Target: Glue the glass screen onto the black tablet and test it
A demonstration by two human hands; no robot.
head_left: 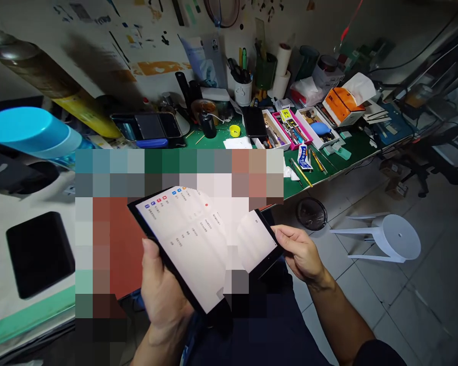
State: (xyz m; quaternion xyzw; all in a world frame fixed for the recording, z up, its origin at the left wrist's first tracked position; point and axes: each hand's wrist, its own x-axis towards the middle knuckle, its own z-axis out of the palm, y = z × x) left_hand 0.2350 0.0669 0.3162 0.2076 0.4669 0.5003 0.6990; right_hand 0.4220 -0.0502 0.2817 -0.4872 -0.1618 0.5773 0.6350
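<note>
A tablet [183,239] with a dark rim lies tilted over my lap, its lit screen showing a settings-like list with small coloured icons. Part of the tablet's middle is hidden by a blurred block. My left hand [166,284] grips the near left edge, thumb along the rim and fingers underneath. At the right end, my right hand [299,249] pinches the corner between thumb and fingers.
On the left worktop rests a dark flat device [40,254]. A green bench [213,137] carries trays of tools [282,127], a glue tube [304,156] and a tissue pack [341,104]. A white stool [399,236] and a round bin [312,213] stand on the floor.
</note>
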